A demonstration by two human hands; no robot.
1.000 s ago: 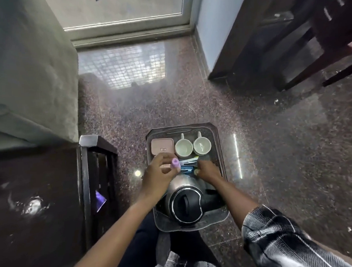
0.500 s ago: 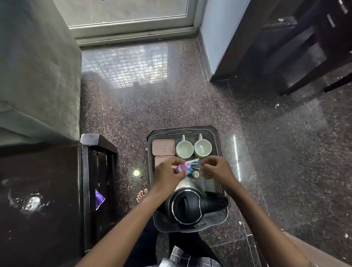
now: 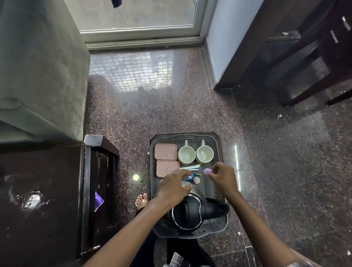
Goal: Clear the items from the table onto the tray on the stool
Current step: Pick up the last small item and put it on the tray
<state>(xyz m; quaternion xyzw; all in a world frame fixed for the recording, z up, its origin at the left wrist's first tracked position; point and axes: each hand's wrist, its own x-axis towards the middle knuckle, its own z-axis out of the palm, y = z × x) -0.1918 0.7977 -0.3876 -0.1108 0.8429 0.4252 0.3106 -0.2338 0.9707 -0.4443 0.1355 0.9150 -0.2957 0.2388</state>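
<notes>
Two hands hover over the grey perforated plastic tray (image 3: pixel 216 143). Right hand (image 3: pixel 222 177) pinches a small lilac round object (image 3: pixel 207 172) above bare tray floor just right of the sachets; left hand (image 3: pixel 174 188), fingers loosely curled and empty, is beside it.

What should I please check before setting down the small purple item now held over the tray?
1. Purple item held in right hand fingers: ok.
2. Left hand holding anything: cannot tell, blurred.
3. Bare spot on tray below the right hand: ok.
4. Two cups upright, clear of the hands: ok.
5. Two pink boxes lidded, side by side at the tray's left: ok.
6. Kettle sits fully inside the tray: cannot tell, handle nears the rim.
</notes>
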